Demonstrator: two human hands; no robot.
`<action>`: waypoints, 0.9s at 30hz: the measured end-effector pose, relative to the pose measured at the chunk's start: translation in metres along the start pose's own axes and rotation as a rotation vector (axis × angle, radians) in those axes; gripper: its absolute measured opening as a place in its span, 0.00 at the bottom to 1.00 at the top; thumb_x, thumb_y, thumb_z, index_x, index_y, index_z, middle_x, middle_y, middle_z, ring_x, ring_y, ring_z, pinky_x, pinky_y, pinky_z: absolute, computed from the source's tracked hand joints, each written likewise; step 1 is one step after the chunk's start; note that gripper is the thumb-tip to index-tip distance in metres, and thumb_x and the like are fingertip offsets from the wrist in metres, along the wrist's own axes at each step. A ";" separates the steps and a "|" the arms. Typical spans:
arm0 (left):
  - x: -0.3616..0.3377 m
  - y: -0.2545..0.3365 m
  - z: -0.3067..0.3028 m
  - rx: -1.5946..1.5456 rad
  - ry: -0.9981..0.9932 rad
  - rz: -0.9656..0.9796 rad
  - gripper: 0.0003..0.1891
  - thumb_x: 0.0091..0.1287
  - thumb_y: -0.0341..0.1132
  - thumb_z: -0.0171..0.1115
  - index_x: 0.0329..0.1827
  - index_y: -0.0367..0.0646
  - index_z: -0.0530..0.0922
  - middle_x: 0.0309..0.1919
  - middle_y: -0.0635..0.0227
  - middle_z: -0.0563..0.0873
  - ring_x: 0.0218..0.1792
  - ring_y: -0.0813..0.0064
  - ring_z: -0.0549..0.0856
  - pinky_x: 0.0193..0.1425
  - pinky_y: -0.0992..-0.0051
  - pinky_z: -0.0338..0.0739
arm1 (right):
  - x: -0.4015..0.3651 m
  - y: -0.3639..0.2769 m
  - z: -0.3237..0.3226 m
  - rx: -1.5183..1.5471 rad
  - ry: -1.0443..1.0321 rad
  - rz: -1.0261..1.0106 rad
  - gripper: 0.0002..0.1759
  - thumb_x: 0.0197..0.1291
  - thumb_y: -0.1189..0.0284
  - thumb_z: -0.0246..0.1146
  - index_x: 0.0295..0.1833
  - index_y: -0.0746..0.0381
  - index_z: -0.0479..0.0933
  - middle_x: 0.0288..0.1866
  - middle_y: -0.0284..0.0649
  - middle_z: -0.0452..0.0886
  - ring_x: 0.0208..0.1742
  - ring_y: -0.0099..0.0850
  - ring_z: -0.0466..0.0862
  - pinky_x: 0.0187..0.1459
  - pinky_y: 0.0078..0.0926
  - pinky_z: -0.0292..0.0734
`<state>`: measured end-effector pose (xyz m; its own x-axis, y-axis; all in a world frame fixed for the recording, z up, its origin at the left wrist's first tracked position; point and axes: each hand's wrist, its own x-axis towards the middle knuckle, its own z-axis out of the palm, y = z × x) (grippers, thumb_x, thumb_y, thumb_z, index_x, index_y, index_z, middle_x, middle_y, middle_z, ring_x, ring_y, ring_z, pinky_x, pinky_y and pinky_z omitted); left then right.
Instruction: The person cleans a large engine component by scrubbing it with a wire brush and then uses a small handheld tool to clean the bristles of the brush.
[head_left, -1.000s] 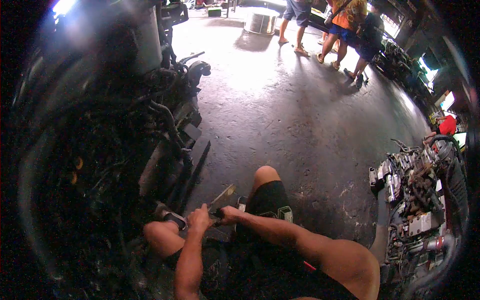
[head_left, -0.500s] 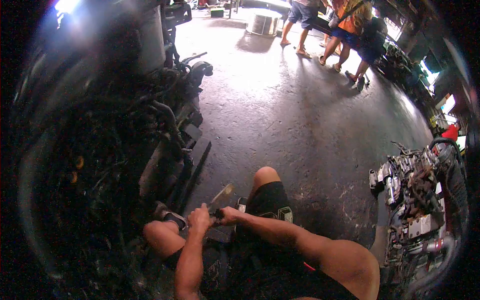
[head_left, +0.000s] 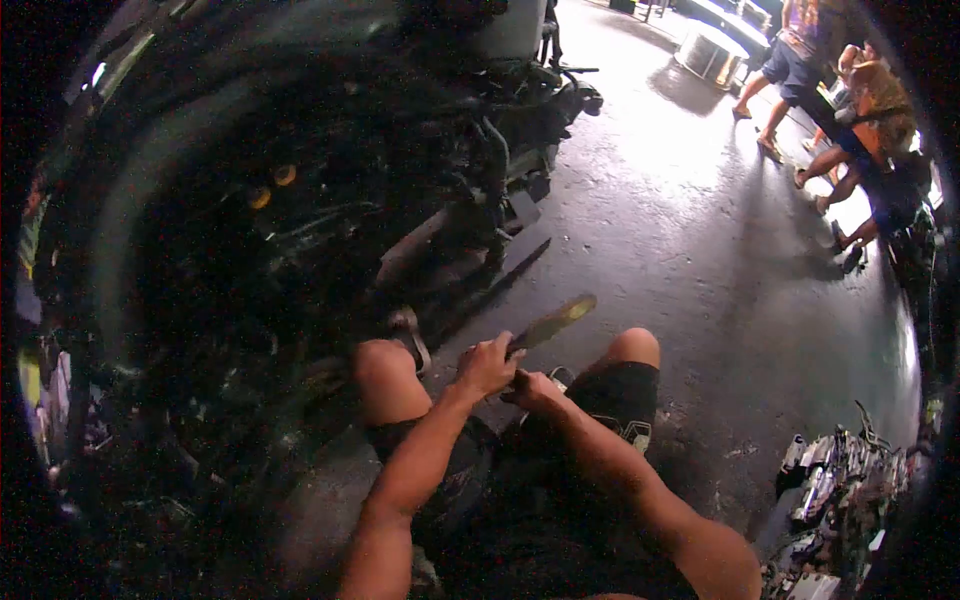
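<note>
I sit on a dark concrete floor with my knees up. Both hands meet in front of me on a flat-bladed tool (head_left: 552, 322) whose blade points up and to the right. My left hand (head_left: 487, 366) is closed around the base of the blade. Just below it, my right hand (head_left: 533, 389) grips the dark handle end. A large, dark, greasy engine (head_left: 300, 210) with hoses and metal parts stands right beside my left knee.
Another engine part (head_left: 840, 500) with pale metal pieces lies at the lower right. Several people (head_left: 850, 130) in shorts stand at the far right, near a metal drum (head_left: 712, 52). Wet floor (head_left: 680, 220) stretches between us.
My view has swung left, so the big engine fills more of the frame and the people have shifted to the right edge. My hands keep their hold on the tool.
</note>
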<state>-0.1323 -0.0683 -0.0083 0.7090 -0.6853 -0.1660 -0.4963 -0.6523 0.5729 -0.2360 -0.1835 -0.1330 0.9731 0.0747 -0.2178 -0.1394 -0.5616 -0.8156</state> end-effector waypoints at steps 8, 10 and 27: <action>-0.034 -0.014 -0.050 -0.407 0.419 0.126 0.16 0.62 0.44 0.58 0.45 0.42 0.75 0.35 0.51 0.83 0.39 0.47 0.82 0.40 0.60 0.76 | -0.011 -0.025 -0.010 -0.080 -0.011 0.209 0.25 0.47 0.55 0.68 0.44 0.61 0.73 0.39 0.52 0.80 0.43 0.52 0.79 0.41 0.44 0.74; -0.054 -0.041 -0.068 -0.647 0.552 0.064 0.16 0.62 0.41 0.59 0.48 0.41 0.75 0.33 0.59 0.83 0.35 0.57 0.84 0.39 0.65 0.76 | -0.016 -0.026 -0.009 -0.053 0.010 0.172 0.25 0.47 0.55 0.68 0.43 0.62 0.73 0.38 0.52 0.80 0.43 0.52 0.79 0.40 0.44 0.73; 0.055 0.096 -0.268 0.150 1.064 0.526 0.15 0.61 0.42 0.63 0.43 0.40 0.78 0.35 0.52 0.83 0.36 0.51 0.83 0.38 0.63 0.76 | -0.023 -0.014 -0.017 -0.110 0.068 0.010 0.22 0.50 0.57 0.67 0.40 0.63 0.72 0.31 0.53 0.80 0.38 0.53 0.80 0.35 0.45 0.73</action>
<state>-0.0068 -0.0816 0.2524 0.4251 -0.3140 0.8489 -0.8532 -0.4521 0.2600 -0.2535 -0.1916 -0.1075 0.9825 0.0143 -0.1857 -0.1321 -0.6494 -0.7489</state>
